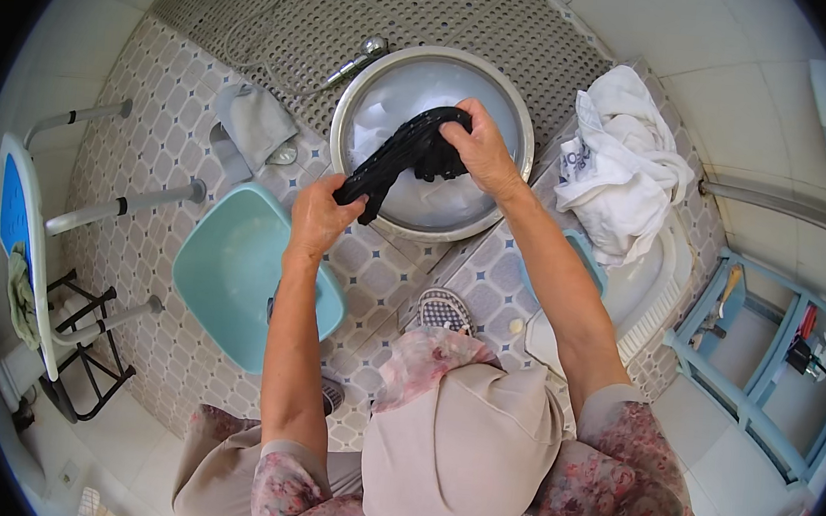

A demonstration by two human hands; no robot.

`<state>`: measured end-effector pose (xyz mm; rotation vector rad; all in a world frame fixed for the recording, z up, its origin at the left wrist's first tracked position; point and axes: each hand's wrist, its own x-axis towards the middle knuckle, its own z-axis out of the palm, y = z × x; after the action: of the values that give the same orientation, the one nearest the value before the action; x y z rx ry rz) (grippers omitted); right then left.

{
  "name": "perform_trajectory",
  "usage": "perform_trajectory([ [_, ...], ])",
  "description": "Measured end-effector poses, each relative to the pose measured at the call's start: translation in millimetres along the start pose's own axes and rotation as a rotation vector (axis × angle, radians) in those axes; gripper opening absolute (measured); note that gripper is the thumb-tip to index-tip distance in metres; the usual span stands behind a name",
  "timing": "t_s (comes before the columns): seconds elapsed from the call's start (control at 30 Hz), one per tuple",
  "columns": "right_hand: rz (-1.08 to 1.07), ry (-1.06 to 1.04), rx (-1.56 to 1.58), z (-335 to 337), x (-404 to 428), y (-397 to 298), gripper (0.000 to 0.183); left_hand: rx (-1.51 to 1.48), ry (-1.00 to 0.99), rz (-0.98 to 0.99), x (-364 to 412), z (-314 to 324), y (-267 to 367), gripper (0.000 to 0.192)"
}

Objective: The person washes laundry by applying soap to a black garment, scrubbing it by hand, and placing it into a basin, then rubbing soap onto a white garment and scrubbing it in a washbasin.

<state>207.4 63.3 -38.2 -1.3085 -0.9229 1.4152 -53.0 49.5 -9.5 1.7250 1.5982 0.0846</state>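
A wet black cloth garment [411, 149] is stretched between my two hands over a round metal basin [528, 150] of cloudy water. My left hand [320, 214] pinches its lower left end, just outside the basin's rim. My right hand [483, 147] grips the upper right end above the water, with thumb and fingers closed on the fabric. Pale cloth seems to lie in the water, though this is hard to make out. A light teal plastic basin [226, 272] stands on the tiled floor, partly hidden under my left forearm.
A shower head [373, 46] with its hose lies behind the metal basin on a perforated mat [476, 15]. White cloths [620, 165] are heaped at the right, by a squat toilet [642, 305]. A grey cloth [253, 122], a shower chair [30, 228] and a blue shelf rack [744, 400] stand around.
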Motion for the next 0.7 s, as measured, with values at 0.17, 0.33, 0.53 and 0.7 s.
perform_trajectory([
  [0.17, -0.042, 0.205, 0.235, 7, 4, -4, 0.027, -0.829, 0.124, 0.038, 6, 12, -7, 0.018],
  [0.33, -0.345, -0.125, -0.504, 111, -61, -38, 0.01, -1.499, 0.235, -0.174, 27, 33, -13, 0.035],
  [0.53, -0.522, -0.196, -0.955, 115, -39, -6, 0.011, -1.607, 0.118, -0.432, 22, 62, 29, 0.055],
  [0.7, -0.242, 0.149, -0.98, 73, 7, 25, 0.037, -1.762, -0.002, -0.465, 37, 88, 49, 0.044],
])
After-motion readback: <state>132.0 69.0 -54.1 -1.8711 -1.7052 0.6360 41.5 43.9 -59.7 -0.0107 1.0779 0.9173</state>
